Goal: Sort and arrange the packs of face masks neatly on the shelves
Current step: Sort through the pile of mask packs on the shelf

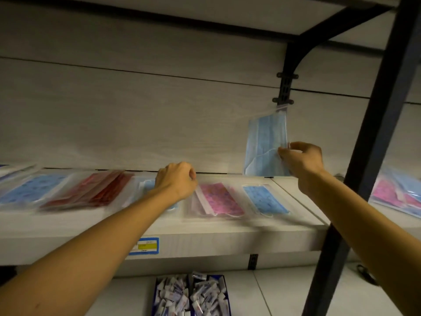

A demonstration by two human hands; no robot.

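Observation:
My right hand (301,159) pinches a clear pack of light blue masks (265,144) and holds it upright against the back wall, above the white shelf (205,238). My left hand (176,182) hovers with curled fingers over a pale blue pack (145,187) lying on the shelf; whether it grips the pack is hidden. Flat on the shelf lie a blue patterned pack (32,188), a red pack (91,192), a pink pack (218,199) and another blue pack (265,200).
A black metal upright (364,167) and its bracket (284,87) stand at the right. Beyond it more pink and blue packs (396,192) lie on the neighbouring shelf. Below, a blue bin (191,295) holds several small white sachets. A blue-and-yellow label (145,246) sits on the shelf's front edge.

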